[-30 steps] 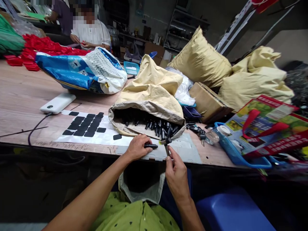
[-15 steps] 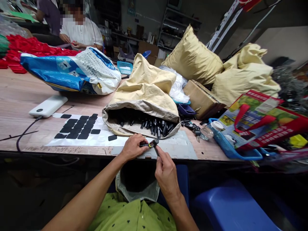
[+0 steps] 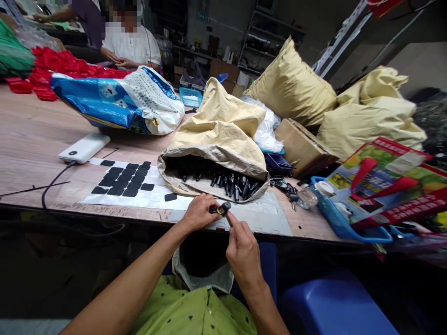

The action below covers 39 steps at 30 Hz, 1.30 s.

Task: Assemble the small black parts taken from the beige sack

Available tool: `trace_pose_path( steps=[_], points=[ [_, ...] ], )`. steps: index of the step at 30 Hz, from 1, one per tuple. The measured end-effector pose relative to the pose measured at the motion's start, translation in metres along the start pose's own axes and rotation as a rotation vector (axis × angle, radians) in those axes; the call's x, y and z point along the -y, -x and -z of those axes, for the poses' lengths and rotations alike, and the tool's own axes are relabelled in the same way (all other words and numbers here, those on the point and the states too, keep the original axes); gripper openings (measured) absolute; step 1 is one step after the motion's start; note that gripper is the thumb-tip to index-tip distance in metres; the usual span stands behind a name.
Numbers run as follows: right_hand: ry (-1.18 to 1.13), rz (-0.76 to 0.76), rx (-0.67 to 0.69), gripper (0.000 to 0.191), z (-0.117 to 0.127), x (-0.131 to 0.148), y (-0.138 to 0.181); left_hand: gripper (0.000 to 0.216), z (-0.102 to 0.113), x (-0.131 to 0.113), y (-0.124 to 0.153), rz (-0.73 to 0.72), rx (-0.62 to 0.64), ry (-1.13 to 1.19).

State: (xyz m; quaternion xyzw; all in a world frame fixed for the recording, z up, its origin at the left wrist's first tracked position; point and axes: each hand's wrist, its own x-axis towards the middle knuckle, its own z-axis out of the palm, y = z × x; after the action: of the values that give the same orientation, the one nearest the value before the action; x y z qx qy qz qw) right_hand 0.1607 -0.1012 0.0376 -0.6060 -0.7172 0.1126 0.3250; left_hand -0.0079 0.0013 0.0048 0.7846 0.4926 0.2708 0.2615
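My left hand (image 3: 201, 212) pinches a black cylindrical part (image 3: 213, 210) with a yellow ring near its end, over the grey board (image 3: 275, 216) at the table's front edge. In my right hand (image 3: 243, 251) is what looks like a small hammer (image 3: 226, 205), its dark head against or just over the ringed end; whether they touch I cannot tell. Just behind both hands, a beige cloth sack (image 3: 223, 125) lies with its mouth towards me. Several black cylindrical parts (image 3: 236, 186) show inside that mouth. Below the table edge, an open grey bag (image 3: 209, 278) sits at my lap.
Left of the sack lie black stickers (image 3: 125, 179) on a white sheet and a white power bank (image 3: 84, 148) with a cable. Behind them is a blue-white bag (image 3: 118, 100). A blue basket (image 3: 335, 216), keys (image 3: 292, 195) and a box (image 3: 303, 144) stand right. A person (image 3: 131, 44) sits across.
The view has shifted slightly, so the table things appear farther right. The hammer head and ringed part have turned a little. Both hands keep their hold.
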Motion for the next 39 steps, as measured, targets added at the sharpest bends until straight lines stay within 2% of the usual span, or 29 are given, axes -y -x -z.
trace_pose_path(
  steps=[5,9,11,14,16,18,22,25,28,30,31,32,35,37,39],
  points=[
    [-0.016,0.021,-0.144,0.048,0.009,0.000,-0.003,0.016,0.000,0.000,0.001,-0.018,-0.015,0.009],
    [0.035,-0.027,-0.060,0.049,0.007,-0.004,0.000,0.015,-0.002,-0.001,0.002,-0.008,-0.032,0.007],
    [0.026,-0.045,-0.060,0.048,0.007,-0.009,-0.001,0.014,-0.002,-0.002,0.002,-0.011,-0.034,0.004],
    [0.044,-0.079,-0.191,0.046,0.018,-0.021,-0.007,0.016,0.000,-0.004,0.002,-0.006,-0.026,-0.005],
    [0.123,-0.154,-0.265,0.045,0.032,-0.034,-0.013,0.017,0.002,-0.004,0.002,0.002,-0.017,0.002],
    [0.256,-0.292,-0.292,0.043,0.048,-0.051,-0.020,0.017,0.003,-0.003,0.003,0.006,-0.002,0.035],
    [0.527,-0.571,-0.206,0.041,0.067,-0.093,-0.034,0.019,0.005,0.003,0.002,-0.011,0.023,0.119],
    [0.580,-0.616,-0.165,0.041,0.065,-0.120,-0.043,0.022,0.004,0.006,0.002,-0.033,0.019,0.141],
    [0.600,-0.539,-0.265,0.038,0.054,-0.129,-0.047,0.023,0.004,0.006,0.002,-0.047,0.013,0.144],
    [0.523,-0.398,-0.329,0.035,0.045,-0.121,-0.048,0.022,0.004,0.005,0.003,-0.055,0.010,0.141],
    [0.423,-0.298,-0.311,0.036,0.041,-0.114,-0.048,0.022,0.004,0.005,0.003,-0.060,0.009,0.139],
    [0.291,-0.192,-0.252,0.038,0.036,-0.105,-0.049,0.022,0.004,0.005,0.004,-0.066,0.010,0.137],
    [-0.102,0.061,0.055,0.050,0.019,-0.077,-0.053,0.023,0.005,0.005,0.004,-0.079,0.016,0.126],
    [-0.202,0.131,0.159,0.045,0.006,-0.063,-0.058,0.023,0.005,0.004,0.004,-0.086,0.017,0.122],
    [-0.260,0.122,0.179,0.030,-0.006,-0.058,-0.061,0.022,0.005,0.003,0.005,-0.091,0.013,0.116]
  ],
)
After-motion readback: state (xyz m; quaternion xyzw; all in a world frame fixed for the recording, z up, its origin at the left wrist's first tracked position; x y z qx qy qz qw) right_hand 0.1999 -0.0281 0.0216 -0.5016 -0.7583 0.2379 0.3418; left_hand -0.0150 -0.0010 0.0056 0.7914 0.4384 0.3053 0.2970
